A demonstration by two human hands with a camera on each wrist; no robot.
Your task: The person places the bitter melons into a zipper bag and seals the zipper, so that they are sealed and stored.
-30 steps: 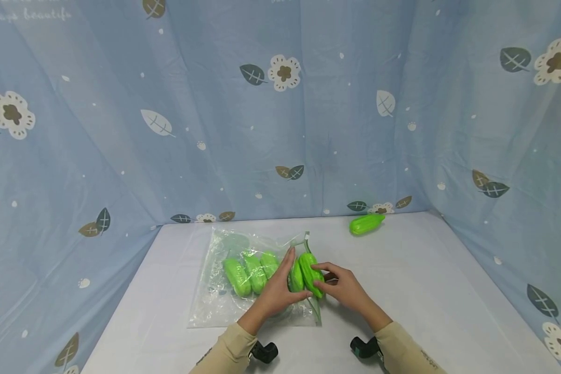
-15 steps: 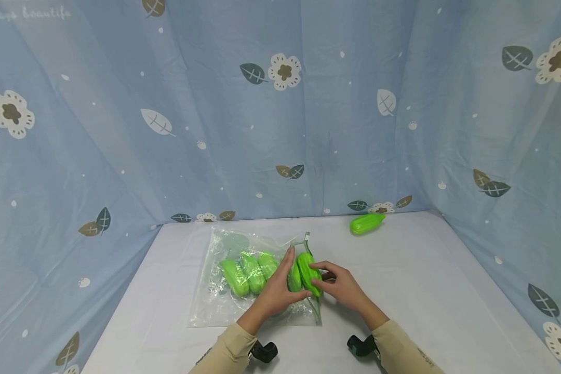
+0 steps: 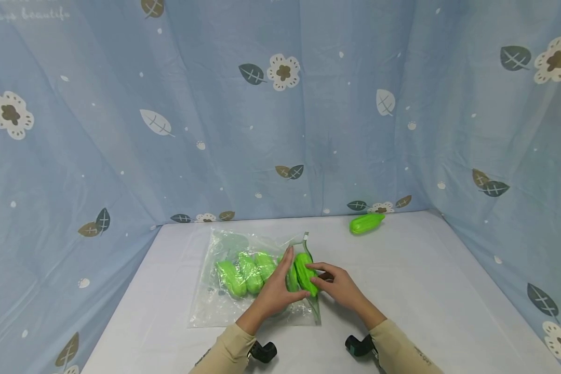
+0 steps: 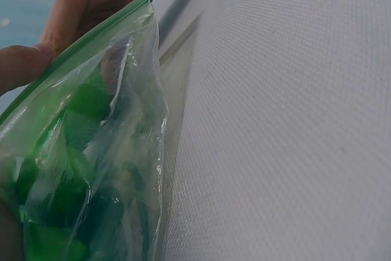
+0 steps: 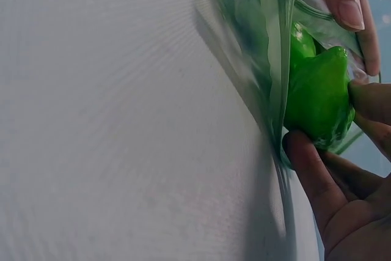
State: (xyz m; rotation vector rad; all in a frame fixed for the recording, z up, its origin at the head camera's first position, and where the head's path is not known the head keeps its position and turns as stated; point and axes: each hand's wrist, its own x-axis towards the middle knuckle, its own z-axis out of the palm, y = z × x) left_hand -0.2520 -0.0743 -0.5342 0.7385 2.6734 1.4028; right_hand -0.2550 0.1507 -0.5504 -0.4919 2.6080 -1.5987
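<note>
A clear zip bag [image 3: 205, 306] with a green-edged mouth lies on the table. Several green ridged gourds [image 3: 231, 279] show through its film. My left hand [image 3: 277, 293] rests over the bag near its mouth, thumb and fingers spread and fairly straight; in the right wrist view its fingertips [image 5: 349, 11] touch the upper mouth edge. Between the thumb and fingers of my right hand [image 3: 345, 288] is another ridged gourd [image 5: 321, 96], most of it inside the mouth. Part of the bag's contents is hidden under my left hand.
One more green gourd [image 3: 366, 224] lies at the table's back right, apart from the bag. The white table [image 3: 425, 280] meets a blue patterned curtain [image 3: 224, 130] behind and at both sides.
My right hand has shifted slightly left, moving its gourd deeper into the bag. The gourds inside have slid left. My left hand has stayed nearly still.
</note>
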